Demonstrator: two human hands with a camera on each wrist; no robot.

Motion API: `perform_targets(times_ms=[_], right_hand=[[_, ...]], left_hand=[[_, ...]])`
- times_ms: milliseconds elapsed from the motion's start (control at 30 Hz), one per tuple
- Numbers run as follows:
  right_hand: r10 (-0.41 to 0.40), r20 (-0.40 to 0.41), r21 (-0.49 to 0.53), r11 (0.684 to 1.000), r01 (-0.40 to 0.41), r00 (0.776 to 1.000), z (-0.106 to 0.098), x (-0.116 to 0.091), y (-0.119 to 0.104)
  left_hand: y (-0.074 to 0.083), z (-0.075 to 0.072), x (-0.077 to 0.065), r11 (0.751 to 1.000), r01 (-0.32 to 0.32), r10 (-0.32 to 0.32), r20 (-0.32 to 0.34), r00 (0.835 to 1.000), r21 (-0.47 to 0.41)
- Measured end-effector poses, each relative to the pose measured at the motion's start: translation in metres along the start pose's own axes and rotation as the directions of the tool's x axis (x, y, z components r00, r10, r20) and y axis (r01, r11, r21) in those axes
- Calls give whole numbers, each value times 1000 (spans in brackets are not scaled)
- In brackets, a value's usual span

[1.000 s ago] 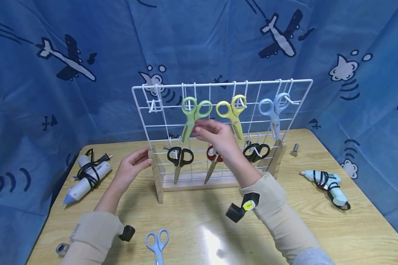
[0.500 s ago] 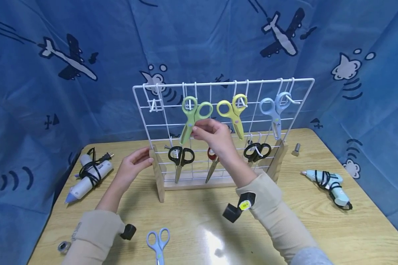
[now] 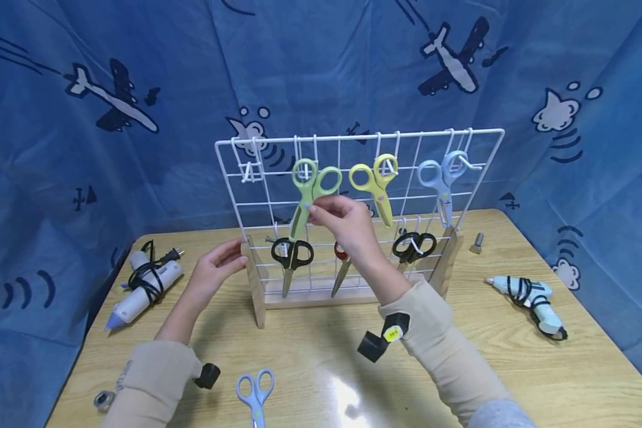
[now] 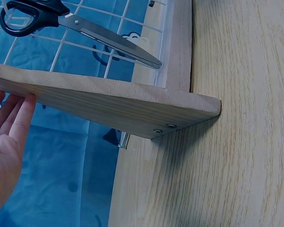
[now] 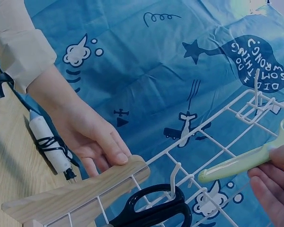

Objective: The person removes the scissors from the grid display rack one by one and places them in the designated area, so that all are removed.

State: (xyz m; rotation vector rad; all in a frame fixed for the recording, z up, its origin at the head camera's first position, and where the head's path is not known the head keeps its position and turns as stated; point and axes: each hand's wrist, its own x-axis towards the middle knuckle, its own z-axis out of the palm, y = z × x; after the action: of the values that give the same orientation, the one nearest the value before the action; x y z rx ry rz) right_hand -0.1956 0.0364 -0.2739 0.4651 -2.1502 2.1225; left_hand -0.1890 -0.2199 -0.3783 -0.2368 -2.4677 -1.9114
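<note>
Green scissors hang blades down at the wire rack, one handle loop around a hook in the upper row. My right hand pinches them near the pivot between thumb and fingers. In the right wrist view, the green scissors point left from the right hand's fingertips. My left hand holds the rack's left wooden upright. In the left wrist view, the left hand's fingers touch the upright's outer face. Yellow scissors and light blue scissors hang to the right.
Black scissors, red-handled scissors and another black pair hang below. Blue scissors lie in front. A glue gun lies left, another glue gun and a bolt right, a metal nut front left.
The green scissors have shifted slightly down, their blade tip now overlapping the black scissors' handles in the head view. My right hand keeps its pinch; my left hand stays at the upright.
</note>
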Motion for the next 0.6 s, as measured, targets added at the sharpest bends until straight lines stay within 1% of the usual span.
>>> perform_targets(times_ms=[67, 133, 367, 467, 600], right_hand=[[-1, -3, -12, 1000, 1, 1000, 0, 0, 0], [-6, -6, -24, 1000, 6, 1000, 0, -1, -1], [-29, 8, -35, 999, 30, 1000, -2, -8, -6], [-44, 19, -29, 999, 44, 999, -3, -15, -11], [-74, 47, -61, 995, 77, 996, -5, -26, -15]], left_hand=[[6, 1, -2, 1000, 24, -24, -1, 1000, -10], [8, 1, -3, 999, 35, -35, 0, 999, -10], [2, 0, -1, 999, 38, -38, 1, 999, 1], [1, -1, 0, 999, 37, -37, 1, 999, 3], [1, -1, 1, 999, 36, -36, 1, 999, -1]])
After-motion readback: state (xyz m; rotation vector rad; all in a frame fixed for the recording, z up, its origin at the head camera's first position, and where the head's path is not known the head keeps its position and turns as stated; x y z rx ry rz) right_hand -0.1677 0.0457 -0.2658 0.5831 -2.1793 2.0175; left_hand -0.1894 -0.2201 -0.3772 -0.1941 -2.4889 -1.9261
